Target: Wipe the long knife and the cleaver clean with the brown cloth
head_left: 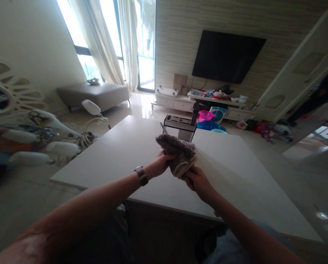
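Observation:
A folded grey-brown fluffy cloth (pixel 177 150) is held up above the white table (pixel 111 157). My left hand (pixel 160 164), with a watch at the wrist, grips its left side, the thumb lying over the cloth. At the lower right edge, the fingers of my right hand (pixel 198 179) are closed on the same cloth, partly hidden beneath it. Just behind the cloth stands a dark device with a flat slotted top (pixel 180 121), which covers part of it from below in my view.
White lamp shades (pixel 62 148) and coiled tubing lie left of the table. Beyond it are a grey bench (pixel 98 93), a low TV cabinet (pixel 183 104) with clutter, and a pink basket (pixel 206 116). Bags (pixel 263 127) lie on the floor at right.

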Available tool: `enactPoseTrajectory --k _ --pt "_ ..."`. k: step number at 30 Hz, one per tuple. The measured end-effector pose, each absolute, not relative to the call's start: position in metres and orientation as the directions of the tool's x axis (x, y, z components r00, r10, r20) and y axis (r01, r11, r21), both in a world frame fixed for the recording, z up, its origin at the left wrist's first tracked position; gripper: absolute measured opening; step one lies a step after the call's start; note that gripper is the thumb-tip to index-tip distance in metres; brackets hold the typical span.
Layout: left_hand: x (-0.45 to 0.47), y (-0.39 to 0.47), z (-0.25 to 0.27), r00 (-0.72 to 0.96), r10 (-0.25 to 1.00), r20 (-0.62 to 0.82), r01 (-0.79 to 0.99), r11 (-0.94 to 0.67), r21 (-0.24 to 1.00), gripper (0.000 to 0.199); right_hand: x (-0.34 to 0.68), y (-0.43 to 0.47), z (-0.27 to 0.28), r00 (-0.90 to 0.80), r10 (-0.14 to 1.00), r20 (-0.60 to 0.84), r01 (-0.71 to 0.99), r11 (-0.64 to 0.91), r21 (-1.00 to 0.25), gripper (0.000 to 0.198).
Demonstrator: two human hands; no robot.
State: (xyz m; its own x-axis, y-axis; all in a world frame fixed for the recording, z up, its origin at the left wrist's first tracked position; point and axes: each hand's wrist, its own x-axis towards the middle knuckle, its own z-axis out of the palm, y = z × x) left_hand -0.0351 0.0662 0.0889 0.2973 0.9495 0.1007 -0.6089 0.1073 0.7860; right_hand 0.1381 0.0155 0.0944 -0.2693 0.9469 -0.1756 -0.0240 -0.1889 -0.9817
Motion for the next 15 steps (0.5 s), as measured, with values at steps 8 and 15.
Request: enactPoseTrajectory --k 8,15 --pt "-0.051 0.085 0.103 0.091 0.995 0.032 -0.645 0.034 0.763 0.030 0.136 0.020 0.100 -0.277 0.949 -0.149 0.106 -0.124 -0.987 0.036" --pt "-0.077 0.103 0.111 0.000 1.000 0.019 -0.661 -0.014 0.751 0.026 0.141 0.018 0.101 -0.343 0.931 -0.125 0.159 -0.073 -0.985 0.035"
